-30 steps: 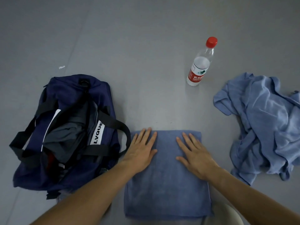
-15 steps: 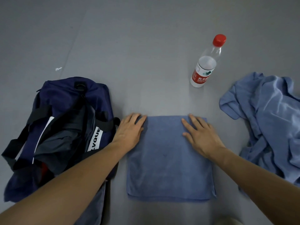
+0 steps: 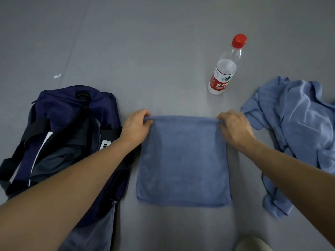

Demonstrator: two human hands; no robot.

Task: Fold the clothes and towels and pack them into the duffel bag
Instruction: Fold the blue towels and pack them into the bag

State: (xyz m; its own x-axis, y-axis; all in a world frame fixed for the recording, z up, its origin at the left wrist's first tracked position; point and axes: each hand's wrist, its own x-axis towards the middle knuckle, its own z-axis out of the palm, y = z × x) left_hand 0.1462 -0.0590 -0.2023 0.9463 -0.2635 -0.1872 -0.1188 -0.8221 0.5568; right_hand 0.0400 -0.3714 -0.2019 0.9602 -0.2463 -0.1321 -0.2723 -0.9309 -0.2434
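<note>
Your folded blue terry towel (image 3: 183, 160) lies flat on the grey floor (image 3: 163, 60), right in front of you. It sits between the dark navy duffel bag (image 3: 72, 115) on your left and the crumpled pile of light blue cloth (image 3: 299, 124) on your right. Your left hand (image 3: 136, 126) is at the towel's far left corner and your right hand (image 3: 233, 127) is at its far right corner. The fingers (image 3: 144, 113) of your left hand curl over the far edge and pinch it against the thumb. The fingers (image 3: 224, 115) of your right hand do the same on their side, so both hands are holding the towel. The far edge runs straight across from one hand to the other. The rest of the towel stretches from your fingers back toward your body, and it looks a bit longer that way than it is wide. So I think the next fold comes toward you: bring the far edge over to meet the near edge, and keep both corners level so the sides line up. The bag is close beside the towel's left side, with its top open and dark grey cloth inside, so your left hand is the nearer one for packing. A clear plastic water bottle with a red cap (image 3: 224, 69) stands farther off to the right, apart from the towel.
</note>
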